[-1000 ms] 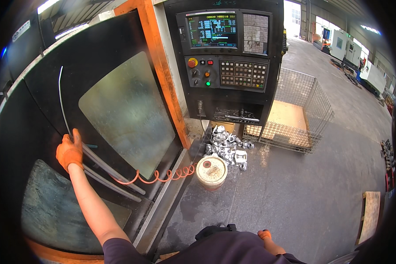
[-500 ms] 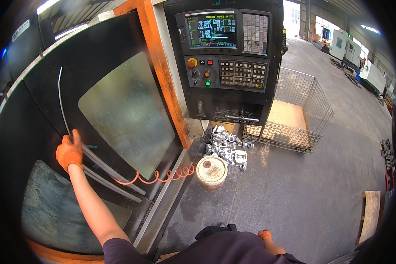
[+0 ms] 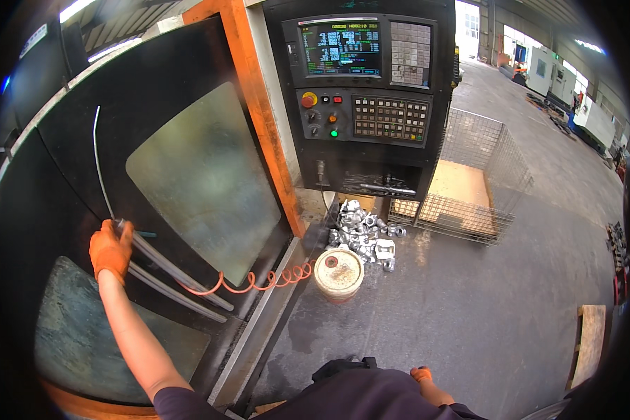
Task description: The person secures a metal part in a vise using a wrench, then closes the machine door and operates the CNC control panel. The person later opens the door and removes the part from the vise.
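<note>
My left hand [image 3: 110, 253], in an orange glove, is raised at the upper ends of two long grey bar handles [image 3: 182, 265] on the black machine door. Its thumb and fingers stand apart around the silver body of an air blow gun [image 3: 121, 225]. The gun's long thin nozzle points up the door, and a small blue-green piece shows beside the thumb. A red coiled hose [image 3: 262, 281] runs from behind the handles toward a round, pale lidded bucket [image 3: 339, 274]. My right hand [image 3: 421, 374], also orange-gloved, hangs low by my body; its fingers are mostly hidden.
A control panel [image 3: 360, 115] with a lit screen and buttons stands beyond the orange door frame [image 3: 259, 105]. Silver metal castings [image 3: 360, 231] lie piled below it. A wire mesh cage [image 3: 483, 175] stands behind, and a wooden pallet [image 3: 586, 343] lies at right.
My left hand has slid slightly down, and more of the blow gun's body shows between thumb and fingers. The nozzle stays in place. My right hand has hardly moved.
</note>
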Demonstrator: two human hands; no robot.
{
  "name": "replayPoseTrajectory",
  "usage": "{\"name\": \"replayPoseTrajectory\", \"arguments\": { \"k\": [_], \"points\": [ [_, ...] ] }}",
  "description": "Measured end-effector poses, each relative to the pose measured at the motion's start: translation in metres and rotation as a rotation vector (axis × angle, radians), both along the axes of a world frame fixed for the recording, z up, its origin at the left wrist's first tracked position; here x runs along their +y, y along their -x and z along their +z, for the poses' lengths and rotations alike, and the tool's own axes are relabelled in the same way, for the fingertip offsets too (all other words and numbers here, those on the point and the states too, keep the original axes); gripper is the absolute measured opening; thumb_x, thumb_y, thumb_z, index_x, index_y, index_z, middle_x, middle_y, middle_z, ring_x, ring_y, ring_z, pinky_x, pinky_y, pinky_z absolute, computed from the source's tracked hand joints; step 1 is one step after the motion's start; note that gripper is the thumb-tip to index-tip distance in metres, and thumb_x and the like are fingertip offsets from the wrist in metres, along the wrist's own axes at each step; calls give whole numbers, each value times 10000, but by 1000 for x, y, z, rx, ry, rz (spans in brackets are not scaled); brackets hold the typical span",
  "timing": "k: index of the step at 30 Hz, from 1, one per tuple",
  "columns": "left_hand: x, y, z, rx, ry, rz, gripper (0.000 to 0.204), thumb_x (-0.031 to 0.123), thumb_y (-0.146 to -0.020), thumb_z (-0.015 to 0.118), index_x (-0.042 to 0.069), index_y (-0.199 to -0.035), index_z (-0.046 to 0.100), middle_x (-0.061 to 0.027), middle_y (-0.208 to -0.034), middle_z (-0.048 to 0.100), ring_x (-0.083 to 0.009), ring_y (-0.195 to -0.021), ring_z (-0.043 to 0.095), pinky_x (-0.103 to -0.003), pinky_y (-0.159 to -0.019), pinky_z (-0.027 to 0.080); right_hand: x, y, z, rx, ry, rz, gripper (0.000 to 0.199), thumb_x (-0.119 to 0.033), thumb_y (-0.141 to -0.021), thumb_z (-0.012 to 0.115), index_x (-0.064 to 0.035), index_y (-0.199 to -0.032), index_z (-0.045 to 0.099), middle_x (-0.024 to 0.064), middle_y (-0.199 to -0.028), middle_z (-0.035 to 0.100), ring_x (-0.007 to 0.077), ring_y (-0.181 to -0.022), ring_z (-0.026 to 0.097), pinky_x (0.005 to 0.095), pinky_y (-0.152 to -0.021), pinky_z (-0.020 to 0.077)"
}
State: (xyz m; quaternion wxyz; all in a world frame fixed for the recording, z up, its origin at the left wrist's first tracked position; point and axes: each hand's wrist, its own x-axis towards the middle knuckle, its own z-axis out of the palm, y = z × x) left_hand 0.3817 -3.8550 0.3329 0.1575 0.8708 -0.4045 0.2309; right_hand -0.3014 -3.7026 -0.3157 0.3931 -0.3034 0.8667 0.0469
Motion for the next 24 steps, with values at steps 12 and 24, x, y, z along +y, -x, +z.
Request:
{"name": "replayPoseTrajectory", "arguments": {
  "k": [12, 24],
  "points": [
    [17, -28, -6, -59, 58, -278, 299, 307, -852, 718, 63, -1003, 631, -216, -881, 626, -418, -839, 604, -476, -740, 464, -28, -7, -75, -57, 23, 283, 502, -382, -831, 584, 21, -1118, 669, 283, -1157, 653, 393, -1149, 615, 445, -970, 481],
    [24, -47, -16, -499, -33, -148, 446, 469, -902, 617, 86, -676, 655, -134, -611, 612, -352, -614, 608, -465, -586, 477, -139, -160, 16, -432, 387, 458, 493, -358, -854, 583, 61, -1103, 654, 227, -1053, 700, 300, -1017, 652, 399, -904, 494]
  ]
}}
